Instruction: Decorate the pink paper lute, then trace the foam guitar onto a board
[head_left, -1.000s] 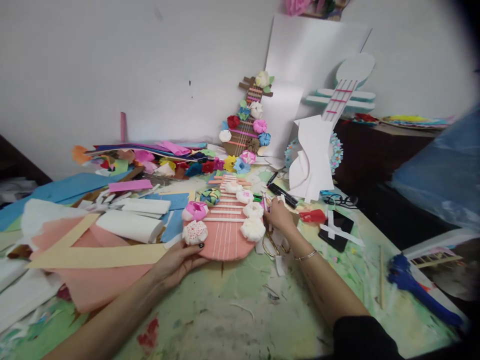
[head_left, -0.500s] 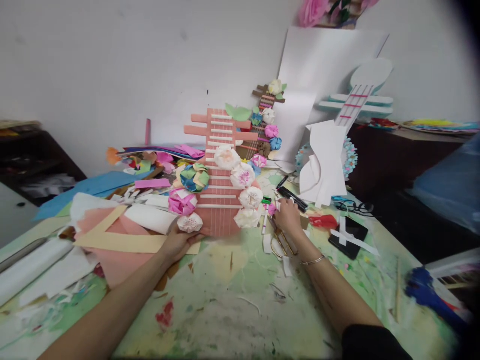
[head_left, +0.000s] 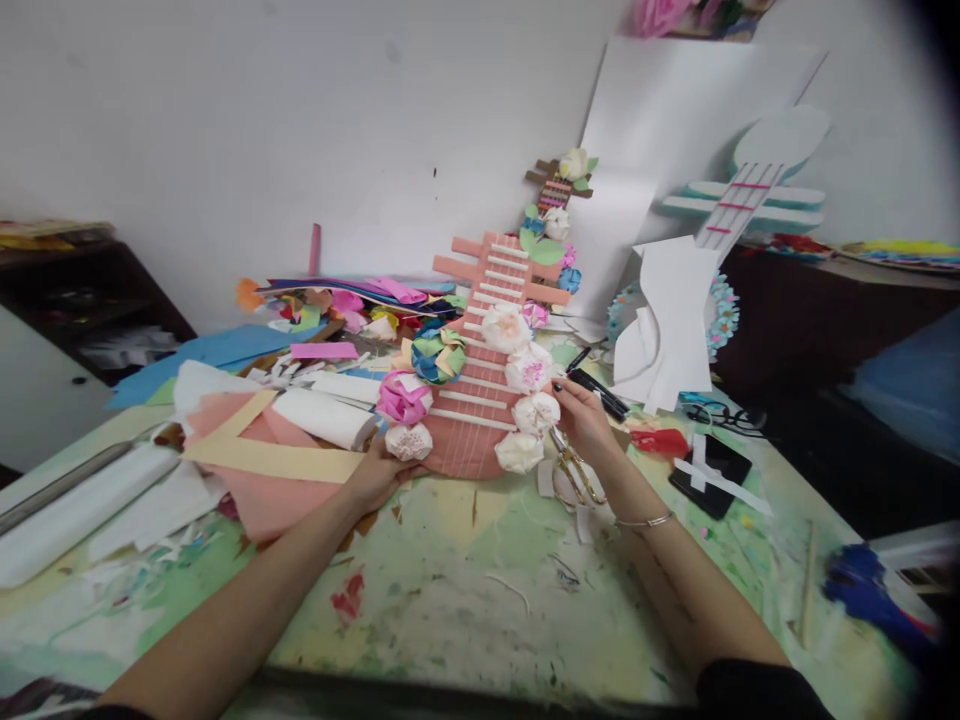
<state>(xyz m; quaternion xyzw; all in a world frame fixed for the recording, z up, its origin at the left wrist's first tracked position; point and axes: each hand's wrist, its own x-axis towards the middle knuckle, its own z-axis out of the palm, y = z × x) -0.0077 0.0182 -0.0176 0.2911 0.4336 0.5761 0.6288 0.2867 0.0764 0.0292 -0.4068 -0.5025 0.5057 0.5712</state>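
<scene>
A pink paper guitar (head_left: 480,400) stands tilted up from the table, its neck leaning back and right. White strips cross it, and paper flowers (head_left: 525,370) in white, pink and blue-green line both sides. My left hand (head_left: 375,475) grips its lower left edge beside a white speckled flower. My right hand (head_left: 585,420) holds its right edge next to the white flowers, fingers curled. Gold-handled scissors (head_left: 574,470) lie just under my right hand.
Coloured paper sheets, rolls and scraps (head_left: 300,400) pile up on the left. A brown flowered guitar (head_left: 555,200) and a white one (head_left: 705,270) lean on the wall. Black markers (head_left: 600,390), a red tool (head_left: 660,440), a phone (head_left: 709,465) and a blue glue gun (head_left: 870,590) lie to the right.
The pink guitar was lifted from lying flat to standing tilted up. My right hand moved from the scissors area onto its right edge. My view shifted a little left.
</scene>
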